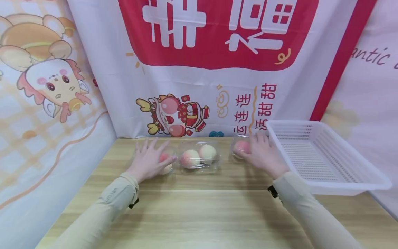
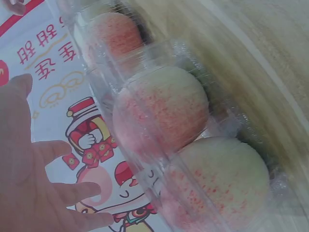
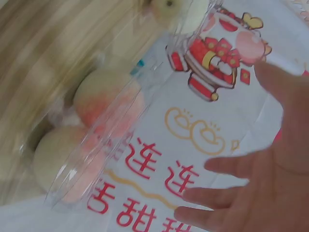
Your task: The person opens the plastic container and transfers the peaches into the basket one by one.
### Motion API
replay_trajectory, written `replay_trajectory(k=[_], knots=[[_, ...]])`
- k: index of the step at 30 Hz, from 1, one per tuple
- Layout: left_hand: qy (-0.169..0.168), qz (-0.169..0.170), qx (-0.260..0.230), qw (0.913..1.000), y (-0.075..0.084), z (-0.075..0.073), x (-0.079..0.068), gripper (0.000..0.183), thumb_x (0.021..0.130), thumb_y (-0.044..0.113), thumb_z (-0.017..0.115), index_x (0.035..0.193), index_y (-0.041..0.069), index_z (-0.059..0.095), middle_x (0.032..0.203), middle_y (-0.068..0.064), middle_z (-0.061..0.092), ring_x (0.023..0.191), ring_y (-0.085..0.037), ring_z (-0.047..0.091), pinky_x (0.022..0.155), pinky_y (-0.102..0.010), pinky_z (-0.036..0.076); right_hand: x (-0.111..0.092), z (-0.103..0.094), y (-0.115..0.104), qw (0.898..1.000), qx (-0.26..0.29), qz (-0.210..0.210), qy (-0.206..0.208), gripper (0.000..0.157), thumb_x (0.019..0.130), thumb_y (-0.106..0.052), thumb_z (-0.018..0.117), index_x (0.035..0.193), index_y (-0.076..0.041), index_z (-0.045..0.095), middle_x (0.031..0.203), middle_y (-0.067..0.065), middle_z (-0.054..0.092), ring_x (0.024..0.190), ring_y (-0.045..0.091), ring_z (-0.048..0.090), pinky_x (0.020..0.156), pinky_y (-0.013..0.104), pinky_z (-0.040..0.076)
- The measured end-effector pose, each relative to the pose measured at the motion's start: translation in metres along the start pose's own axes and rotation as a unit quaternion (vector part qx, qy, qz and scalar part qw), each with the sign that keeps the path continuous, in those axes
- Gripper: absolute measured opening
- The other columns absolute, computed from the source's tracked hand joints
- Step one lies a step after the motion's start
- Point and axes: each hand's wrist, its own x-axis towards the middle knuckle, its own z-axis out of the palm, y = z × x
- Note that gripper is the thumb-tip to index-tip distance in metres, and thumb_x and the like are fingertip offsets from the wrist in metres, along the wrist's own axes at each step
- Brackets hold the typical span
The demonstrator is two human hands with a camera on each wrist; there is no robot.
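Peaches in clear plastic boxes stand in a row at the back of the table. Over the left box hovers my left hand (image 1: 149, 160), its fingers spread. A pink peach (image 1: 164, 158) shows beside its thumb, and two peaches fill that box in the left wrist view. The middle box (image 1: 199, 169) holds two pale, pink-tinged peaches (image 1: 190, 159). My right hand (image 1: 264, 152) is over the right box, fingers extended, partly hiding it and its peach (image 1: 242, 147). In the right wrist view, that box shows two peaches (image 3: 110, 102) and the right palm has nothing in it.
A white plastic basket (image 1: 345, 188) with slotted walls stands right of the right hand. Printed cloth (image 1: 186, 76) hangs directly behind the boxes, with more cloth along the left and right sides. The wooden table (image 1: 199, 214) stretches in front.
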Motion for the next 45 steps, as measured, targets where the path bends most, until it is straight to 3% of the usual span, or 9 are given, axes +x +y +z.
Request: replay_trajectory(k=[8, 14, 16, 18, 22, 24, 30, 37, 45], knots=[[0.014, -0.008, -0.045, 0.9989, -0.001, -0.006, 0.0, 0.078, 0.096, 0.069, 0.031, 0.156, 0.018, 0.029, 0.157, -0.023, 0.024, 0.141, -0.048, 0.017, 0.109, -0.071, 0.002, 0.005, -0.001, -0.026, 0.992, 0.121, -0.002, 0.048, 0.081, 0.092, -0.064, 0.052, 0.136, 0.003, 0.05, 0.14, 0.027, 0.046, 0.127, 0.044, 0.042, 0.102, 0.065, 0.036], [0.041, -0.021, -0.107, 0.9932, 0.0, -0.012, -0.005, 0.081, 0.099, 0.064, 0.028, 0.153, 0.004, 0.029, 0.152, -0.029, 0.029, 0.137, -0.049, 0.025, 0.112, -0.066, 0.012, 0.006, 0.002, -0.04, 0.959, 0.279, 0.012, 0.039, 0.051, 0.094, -0.045, 0.062, 0.116, 0.0, 0.066, 0.108, 0.016, 0.067, 0.1, 0.03, 0.062, 0.089, 0.044, 0.052], [0.047, -0.034, -0.13, 0.9898, 0.0, -0.015, -0.007, 0.081, 0.1, 0.062, 0.028, 0.152, 0.0, 0.028, 0.151, -0.031, 0.028, 0.136, -0.051, 0.025, 0.112, -0.066, 0.014, 0.006, 0.004, -0.045, 0.944, 0.326, 0.033, 0.024, 0.043, 0.094, -0.042, 0.064, 0.11, -0.002, 0.068, 0.101, 0.011, 0.069, 0.091, 0.025, 0.063, 0.08, 0.039, 0.055], [0.055, -0.041, -0.149, 0.9865, -0.001, -0.016, -0.01, 0.079, 0.101, 0.059, 0.03, 0.151, -0.003, 0.03, 0.15, -0.033, 0.029, 0.136, -0.051, 0.027, 0.112, -0.065, 0.017, 0.006, 0.008, -0.05, 0.921, 0.384, 0.058, 0.0, 0.04, 0.094, -0.039, 0.065, 0.108, -0.002, 0.069, 0.098, 0.01, 0.069, 0.088, 0.023, 0.063, 0.078, 0.037, 0.056], [0.067, -0.053, -0.184, 0.9793, -0.006, -0.017, -0.015, 0.074, 0.103, 0.053, 0.033, 0.148, -0.006, 0.032, 0.146, -0.036, 0.032, 0.132, -0.052, 0.032, 0.11, -0.065, 0.022, 0.005, 0.016, -0.062, 0.86, 0.495, 0.104, -0.063, 0.037, 0.095, -0.03, 0.064, 0.11, 0.004, 0.066, 0.1, 0.015, 0.069, 0.088, 0.026, 0.066, 0.079, 0.039, 0.058], [0.069, -0.063, -0.197, 0.9759, -0.009, -0.017, -0.018, 0.075, 0.103, 0.053, 0.032, 0.147, -0.006, 0.033, 0.146, -0.036, 0.032, 0.132, -0.052, 0.032, 0.109, -0.066, 0.023, 0.004, 0.021, -0.068, 0.836, 0.527, 0.122, -0.094, 0.037, 0.096, -0.027, 0.064, 0.11, 0.007, 0.065, 0.102, 0.02, 0.069, 0.088, 0.029, 0.068, 0.08, 0.041, 0.059], [0.055, -0.1, -0.221, 0.9686, -0.018, -0.019, -0.027, 0.082, 0.102, 0.059, 0.027, 0.148, -0.009, 0.029, 0.147, -0.038, 0.029, 0.134, -0.054, 0.026, 0.109, -0.068, 0.021, 0.005, 0.035, -0.084, 0.804, 0.56, 0.145, -0.14, 0.037, 0.095, -0.028, 0.064, 0.104, 0.007, 0.067, 0.101, 0.023, 0.069, 0.085, 0.029, 0.07, 0.078, 0.04, 0.059], [0.026, -0.146, -0.228, 0.9623, -0.043, -0.021, -0.044, 0.088, 0.102, 0.059, 0.022, 0.146, -0.017, 0.021, 0.145, -0.042, 0.026, 0.132, -0.058, 0.025, 0.108, -0.067, 0.022, 0.004, 0.05, -0.115, 0.742, 0.62, 0.13, -0.22, 0.046, 0.096, -0.026, 0.061, 0.116, 0.015, 0.058, 0.104, 0.026, 0.068, 0.088, 0.033, 0.07, 0.083, 0.044, 0.058], [-0.019, -0.19, -0.234, 0.9533, -0.066, -0.022, -0.059, 0.083, 0.104, 0.05, 0.018, 0.139, -0.026, 0.023, 0.138, -0.047, 0.029, 0.126, -0.062, 0.03, 0.105, -0.067, 0.029, 0.006, 0.07, -0.142, 0.7, 0.646, 0.158, -0.259, 0.035, 0.099, -0.021, 0.057, 0.114, 0.011, 0.059, 0.11, 0.028, 0.065, 0.093, 0.034, 0.068, 0.09, 0.047, 0.054]])
